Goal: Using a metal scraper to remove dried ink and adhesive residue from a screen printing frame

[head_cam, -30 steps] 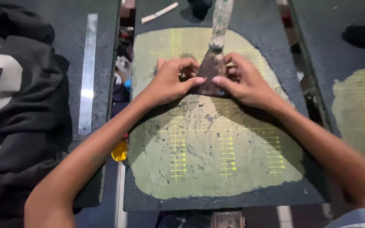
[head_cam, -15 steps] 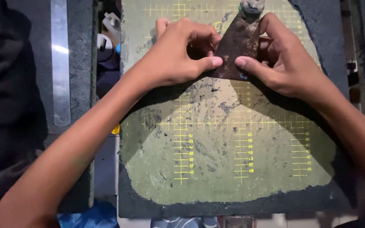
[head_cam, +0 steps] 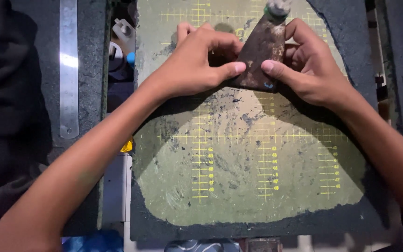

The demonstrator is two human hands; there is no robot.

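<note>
Now, left hand: my left hand reaches in from the lower left, forearm slanting across the board, fingers curled and clamped on the left edge of the scraper, thumb tip pressed to its lower edge.
Right hand: my right hand comes in from the right, wrist bent, fingers wrapped behind the scraper's right edge and clamped on it, thumb flat on the blade.
Scraper: a dark, stained wedge blade, tilted, at the top middle of the board, between both hands.
Board: a green printing board with yellow grid lines, smeared with dark marks.
Bench: a steel ruler lies well to the left on the bench, beside dark cloth.
</note>
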